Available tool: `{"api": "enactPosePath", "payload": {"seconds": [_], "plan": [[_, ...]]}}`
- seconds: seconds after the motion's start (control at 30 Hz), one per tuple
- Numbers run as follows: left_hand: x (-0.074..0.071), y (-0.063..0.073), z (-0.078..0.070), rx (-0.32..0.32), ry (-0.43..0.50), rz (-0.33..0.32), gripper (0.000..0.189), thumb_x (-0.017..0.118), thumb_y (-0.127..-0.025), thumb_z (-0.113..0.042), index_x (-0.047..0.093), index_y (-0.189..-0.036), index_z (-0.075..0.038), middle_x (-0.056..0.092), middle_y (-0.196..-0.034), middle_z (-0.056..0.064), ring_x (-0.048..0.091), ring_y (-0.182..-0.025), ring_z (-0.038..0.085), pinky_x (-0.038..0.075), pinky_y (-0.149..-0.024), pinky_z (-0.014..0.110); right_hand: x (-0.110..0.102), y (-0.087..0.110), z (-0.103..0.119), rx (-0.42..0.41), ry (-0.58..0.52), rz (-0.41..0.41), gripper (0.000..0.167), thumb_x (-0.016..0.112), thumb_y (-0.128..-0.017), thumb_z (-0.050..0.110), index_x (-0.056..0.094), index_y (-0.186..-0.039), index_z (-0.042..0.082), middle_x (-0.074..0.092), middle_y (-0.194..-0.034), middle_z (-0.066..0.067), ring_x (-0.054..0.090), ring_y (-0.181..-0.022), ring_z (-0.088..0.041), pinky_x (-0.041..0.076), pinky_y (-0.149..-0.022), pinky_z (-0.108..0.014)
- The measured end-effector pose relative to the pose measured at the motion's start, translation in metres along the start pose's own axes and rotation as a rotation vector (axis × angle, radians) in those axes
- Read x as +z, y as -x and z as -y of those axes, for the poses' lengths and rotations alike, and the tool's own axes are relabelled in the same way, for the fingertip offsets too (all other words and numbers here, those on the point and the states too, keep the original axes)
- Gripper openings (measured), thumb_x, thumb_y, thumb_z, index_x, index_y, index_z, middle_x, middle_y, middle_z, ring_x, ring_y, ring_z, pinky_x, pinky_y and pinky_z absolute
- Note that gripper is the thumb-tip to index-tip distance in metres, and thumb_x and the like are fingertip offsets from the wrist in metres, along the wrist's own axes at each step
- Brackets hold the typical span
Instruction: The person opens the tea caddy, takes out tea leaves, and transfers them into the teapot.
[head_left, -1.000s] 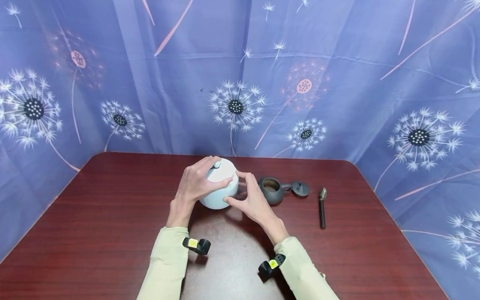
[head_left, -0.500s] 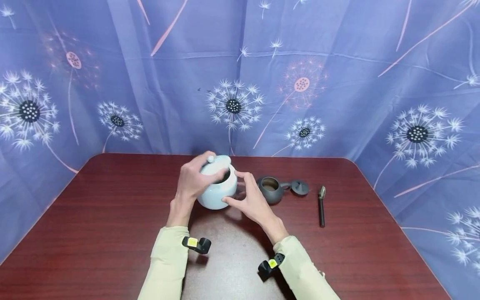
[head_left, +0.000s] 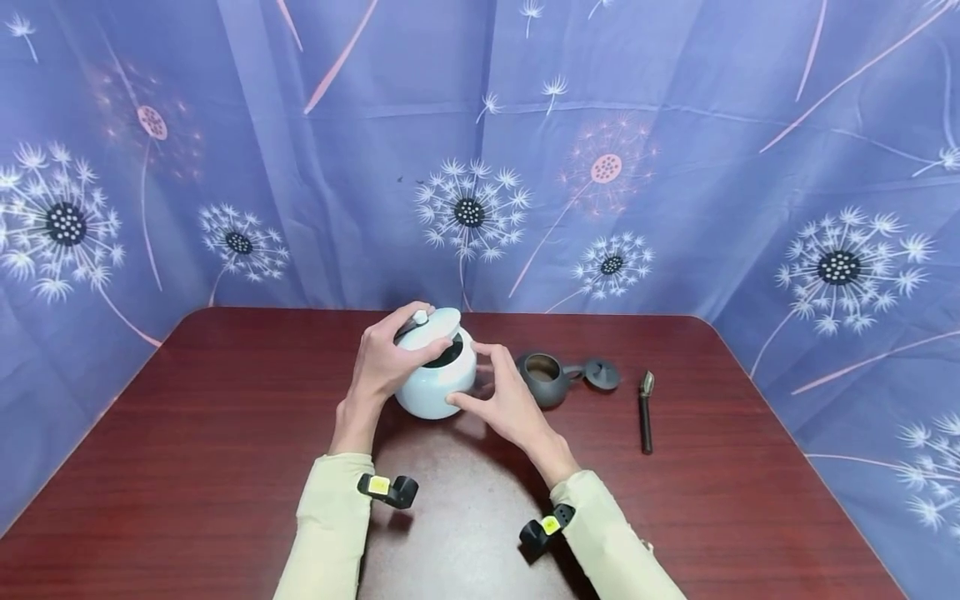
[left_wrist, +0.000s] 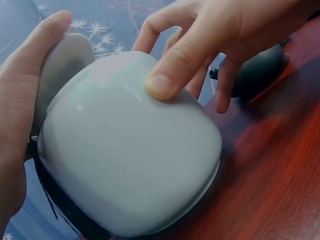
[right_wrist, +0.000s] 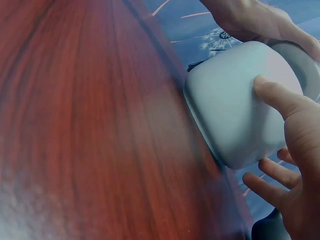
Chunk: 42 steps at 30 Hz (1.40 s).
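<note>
A pale, glossy ceramic jar (head_left: 429, 393) stands upright at the back middle of the table. My left hand (head_left: 380, 354) pinches its round white lid (head_left: 438, 325), thumb at the near edge and fingers by the knob. The lid is tilted up over the left side of the mouth, and the dark opening shows to its right. On the jar's right side my right hand (head_left: 508, 404) grips the wall between thumb and fingers. A black tassel (left_wrist: 67, 202) hangs beside the jar in the left wrist view.
A dark teapot (head_left: 546, 392) stands uncovered just right of my right hand, its handle toward its own lid (head_left: 602, 375). Farther right lies a slim tool with a black handle (head_left: 645, 425) and metallic tip. A patterned blue curtain (head_left: 360, 167) hangs behind the table (head_left: 225, 433).
My left hand has raised and tilted the lid from the jar, uncovering part of the mouth. In the last half second it has barely moved. My right hand keeps its grip on the jar.
</note>
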<state>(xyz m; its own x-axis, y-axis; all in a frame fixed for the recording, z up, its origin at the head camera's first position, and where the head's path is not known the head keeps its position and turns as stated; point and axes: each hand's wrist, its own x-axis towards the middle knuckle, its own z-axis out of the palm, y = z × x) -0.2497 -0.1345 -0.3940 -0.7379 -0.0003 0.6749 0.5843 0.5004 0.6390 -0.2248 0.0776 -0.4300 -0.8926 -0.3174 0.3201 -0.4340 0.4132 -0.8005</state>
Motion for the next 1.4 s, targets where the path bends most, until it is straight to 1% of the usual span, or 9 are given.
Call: {"api": "enactPosePath", "payload": {"seconds": [0.27,0.37,0.5,0.63,0.8,0.97,1.13,1.23,1.4], "plan": [[-0.004,0.0,-0.002,-0.046,0.04,0.026,0.055,0.091,-0.068,-0.031,0.071,-0.119,-0.022,0.073,-0.114,-0.001,0.068,-0.103,0.014,0.051,-0.087,0.028,0.001,0.0,-0.001,-0.008,0.015,0.0,0.077,0.083,-0.08,0.035,0.041,-0.142,0.02,0.048,-0.137,-0.006,0.066,-0.11,-0.024,0.059,-0.082,-0.036],[-0.006,-0.001,-0.005,-0.066,0.044,0.031,0.057,0.091,-0.068,-0.032,0.071,-0.12,-0.023,0.073,-0.115,-0.002,0.067,-0.105,0.014,0.051,-0.087,0.031,0.0,0.001,0.0,0.003,0.012,-0.003,0.077,0.083,-0.08,0.036,0.041,-0.142,0.021,0.048,-0.138,-0.005,0.065,-0.113,-0.023,0.058,-0.083,-0.037],[-0.008,-0.004,-0.008,-0.075,0.058,0.016,0.058,0.092,-0.066,-0.031,0.071,-0.12,-0.024,0.072,-0.117,-0.002,0.067,-0.106,0.015,0.051,-0.087,0.031,-0.001,0.001,0.001,0.015,0.017,-0.018,0.077,0.084,-0.079,0.036,0.042,-0.142,0.022,0.048,-0.139,-0.003,0.064,-0.116,-0.022,0.057,-0.086,-0.038],[-0.011,-0.004,-0.006,-0.081,0.075,-0.011,0.058,0.092,-0.067,-0.028,0.071,-0.12,-0.023,0.072,-0.12,-0.001,0.067,-0.108,0.015,0.05,-0.087,0.029,0.0,0.001,0.001,0.017,0.03,-0.022,0.078,0.083,-0.079,0.036,0.042,-0.143,0.021,0.048,-0.14,-0.004,0.064,-0.117,-0.021,0.057,-0.087,-0.037],[-0.015,-0.004,-0.003,-0.117,0.05,-0.052,0.059,0.091,-0.068,-0.031,0.07,-0.123,-0.025,0.071,-0.122,-0.002,0.066,-0.109,0.017,0.049,-0.085,0.034,0.001,0.001,0.001,0.013,0.04,-0.022,0.078,0.082,-0.081,0.036,0.041,-0.145,0.02,0.048,-0.142,-0.003,0.062,-0.12,-0.021,0.056,-0.088,-0.037],[-0.023,-0.004,-0.001,-0.196,0.0,-0.095,0.058,0.089,-0.07,-0.037,0.07,-0.123,-0.028,0.071,-0.121,0.0,0.066,-0.107,0.02,0.049,-0.082,0.039,0.002,0.0,0.002,0.007,0.056,-0.025,0.079,0.082,-0.081,0.035,0.04,-0.147,0.021,0.048,-0.143,-0.003,0.061,-0.121,-0.022,0.055,-0.093,-0.039],[-0.031,-0.004,0.002,-0.289,-0.036,-0.107,0.057,0.088,-0.071,-0.04,0.07,-0.122,-0.024,0.071,-0.12,0.004,0.065,-0.103,0.023,0.049,-0.084,0.04,0.002,-0.002,0.001,0.007,0.058,-0.02,0.079,0.081,-0.082,0.034,0.039,-0.148,0.023,0.049,-0.144,-0.004,0.063,-0.119,-0.025,0.054,-0.095,-0.041],[-0.035,-0.004,0.004,-0.347,-0.037,-0.085,0.06,0.087,-0.071,-0.043,0.068,-0.124,-0.022,0.07,-0.121,0.006,0.065,-0.104,0.025,0.049,-0.087,0.041,0.002,-0.002,0.002,0.006,0.053,-0.024,0.079,0.082,-0.082,0.033,0.039,-0.148,0.023,0.05,-0.144,-0.005,0.065,-0.116,-0.026,0.054,-0.096,-0.043],[-0.041,-0.002,0.01,-0.47,-0.034,-0.008,0.065,0.084,-0.073,-0.048,0.064,-0.131,-0.024,0.066,-0.129,0.006,0.061,-0.111,0.025,0.048,-0.092,0.041,0.001,-0.001,0.002,0.016,0.056,-0.025,0.079,0.082,-0.082,0.034,0.04,-0.148,0.022,0.05,-0.144,-0.003,0.062,-0.119,-0.024,0.053,-0.097,-0.042]]}}
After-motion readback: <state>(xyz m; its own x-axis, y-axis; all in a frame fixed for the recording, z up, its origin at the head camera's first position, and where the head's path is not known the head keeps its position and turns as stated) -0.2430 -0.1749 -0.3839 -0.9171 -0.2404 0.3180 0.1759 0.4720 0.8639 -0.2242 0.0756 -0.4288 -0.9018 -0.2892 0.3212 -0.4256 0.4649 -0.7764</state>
